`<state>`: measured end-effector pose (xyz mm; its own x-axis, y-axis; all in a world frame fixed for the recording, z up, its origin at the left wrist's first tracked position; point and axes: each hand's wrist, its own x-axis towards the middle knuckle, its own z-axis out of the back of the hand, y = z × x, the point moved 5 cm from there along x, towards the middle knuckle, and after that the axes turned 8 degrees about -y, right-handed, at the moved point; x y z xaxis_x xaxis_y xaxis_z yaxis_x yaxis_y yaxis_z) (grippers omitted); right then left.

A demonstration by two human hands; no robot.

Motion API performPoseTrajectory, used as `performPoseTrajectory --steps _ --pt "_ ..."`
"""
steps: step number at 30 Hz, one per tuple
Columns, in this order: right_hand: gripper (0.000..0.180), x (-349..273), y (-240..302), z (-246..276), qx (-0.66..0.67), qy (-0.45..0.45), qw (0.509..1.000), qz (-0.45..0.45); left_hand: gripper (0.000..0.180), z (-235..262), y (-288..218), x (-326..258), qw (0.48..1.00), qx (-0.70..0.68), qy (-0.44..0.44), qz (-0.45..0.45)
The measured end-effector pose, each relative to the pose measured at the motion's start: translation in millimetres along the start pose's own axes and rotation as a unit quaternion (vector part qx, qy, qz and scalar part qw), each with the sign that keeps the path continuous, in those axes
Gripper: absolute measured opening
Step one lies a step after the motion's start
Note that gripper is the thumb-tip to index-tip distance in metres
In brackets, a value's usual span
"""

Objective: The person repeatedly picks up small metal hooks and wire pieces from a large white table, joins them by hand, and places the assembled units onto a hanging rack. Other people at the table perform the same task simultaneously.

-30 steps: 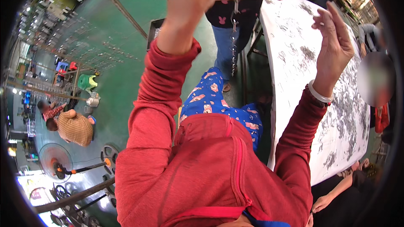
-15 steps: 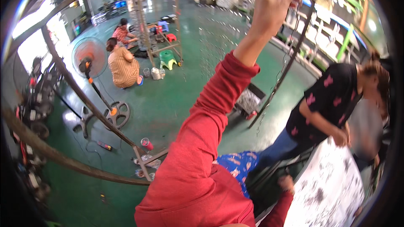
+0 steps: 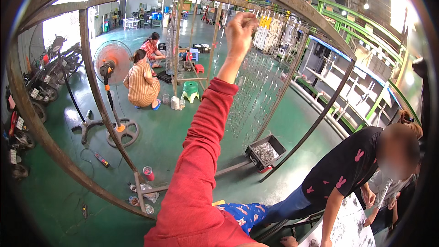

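My left hand (image 3: 239, 31) is raised at the end of a red sleeve, up near the top bar of a metal frame (image 3: 307, 7). Its fingers are pinched together; anything between them is too small to make out. Just beside and below it hang several thin strands of small shiny metal pieces (image 3: 256, 93). At the lower edge, what looks like my right hand (image 3: 289, 241) shows only in part, beside a white tabletop (image 3: 315, 238) with small dark pieces scattered on it. Its fingers are mostly cut off.
A black crate of small metal pieces (image 3: 266, 153) stands under the strands. A standing fan (image 3: 109, 66), a pink cup (image 3: 148, 173) and a green stool (image 3: 190, 90) are on the left. A co-worker in black (image 3: 343, 169) leans over the table; two people crouch farther back.
The view has swung up and to the right, showing more of the frame. My left hand now appears lower and farther left, still raised with fingers pinched. My right hand has mostly left the picture.
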<state>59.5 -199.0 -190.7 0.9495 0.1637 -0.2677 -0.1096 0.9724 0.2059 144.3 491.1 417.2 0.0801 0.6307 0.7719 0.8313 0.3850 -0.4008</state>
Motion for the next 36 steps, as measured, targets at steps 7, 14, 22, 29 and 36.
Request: performPoseTrajectory --steps 7,14,22,29,36 --pt "0.029 -23 19 15 -0.021 0.014 0.998 -0.051 0.013 34 38 63 0.99 0.108 -0.074 -0.056" --pt "0.027 -42 40 29 -0.002 -0.019 0.999 -0.051 0.015 41 65 112 0.99 0.101 -0.093 -0.032" --pt "0.028 -49 54 37 -0.029 -0.026 0.997 -0.059 0.011 25 85 143 0.962 0.25 -0.096 -0.051" --pt "0.018 -55 50 45 -0.062 -0.138 0.988 -0.044 0.007 34 107 173 0.965 0.182 -0.013 -0.191" --pt "0.023 -74 93 86 0.005 -0.09 0.992 -0.092 0.02 91 2 126 0.968 0.144 -0.045 -0.199"
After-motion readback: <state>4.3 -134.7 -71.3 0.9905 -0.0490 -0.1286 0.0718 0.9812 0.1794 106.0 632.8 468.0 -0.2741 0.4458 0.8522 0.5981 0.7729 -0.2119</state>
